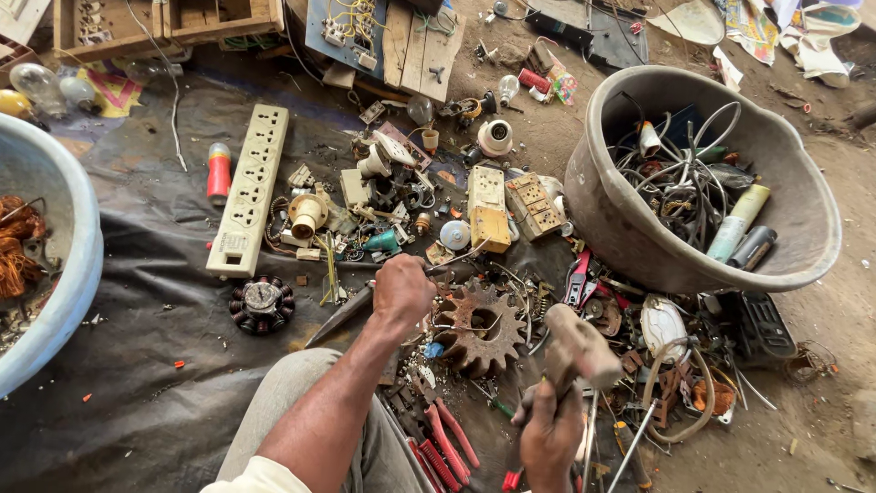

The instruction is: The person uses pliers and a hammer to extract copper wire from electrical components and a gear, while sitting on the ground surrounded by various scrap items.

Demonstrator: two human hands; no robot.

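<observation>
Hammer raised over rusty gear (478,330) – wire pinned.
Left hand (401,290) clenched on thin wire (456,260) just left of gear; right hand (550,427) closed on hammer (580,345), nearer – gear lies ahead-left.

left hand (402,290) fisted, arm outstretched | right hand (550,431) clenched, raised

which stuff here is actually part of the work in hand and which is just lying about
In use:
left hand, gripping a thin metal tool
right hand, holding a worn wooden-headed hammer
rusty toothed gear wheel between them

Lying about:
long cream power strip
grey round tub of wires
red-handled pliers
pale blue basin
clear glass bulbs
</observation>
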